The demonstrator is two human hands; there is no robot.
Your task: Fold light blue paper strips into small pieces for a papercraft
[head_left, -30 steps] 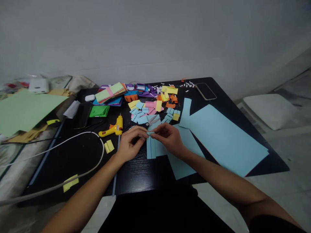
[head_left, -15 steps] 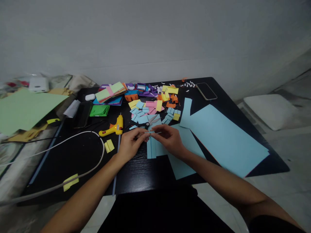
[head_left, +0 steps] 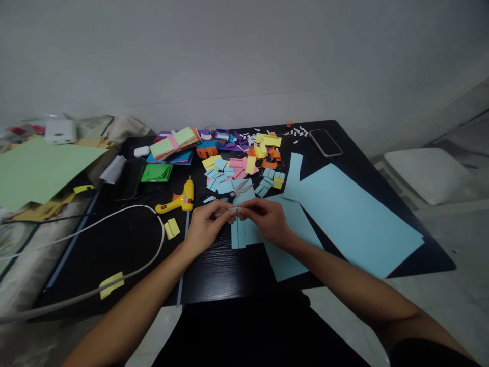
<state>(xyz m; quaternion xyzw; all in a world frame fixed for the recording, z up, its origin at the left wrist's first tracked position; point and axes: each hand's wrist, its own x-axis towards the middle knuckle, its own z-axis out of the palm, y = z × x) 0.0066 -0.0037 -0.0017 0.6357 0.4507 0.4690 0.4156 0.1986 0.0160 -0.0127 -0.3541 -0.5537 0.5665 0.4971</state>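
My left hand (head_left: 208,224) and my right hand (head_left: 267,218) meet over the middle of the black table (head_left: 214,270). Together they pinch a small light blue paper strip (head_left: 234,208) between their fingertips. Under the hands lie cut light blue strips (head_left: 240,235). A large light blue sheet (head_left: 351,219) spreads to the right of my right hand. Scissors (head_left: 237,189) lie just beyond the fingertips, partly among paper pieces.
A yellow glue gun (head_left: 179,200) lies left of my hands, its white cable (head_left: 114,224) looping across the table. Several coloured paper pieces (head_left: 237,165) and folded stacks (head_left: 173,145) crowd the far side. A phone (head_left: 325,142) lies far right. Green paper (head_left: 38,171) lies left.
My right hand's fingers have slid a little left along the small strip and closed tighter. The left hand has barely moved.
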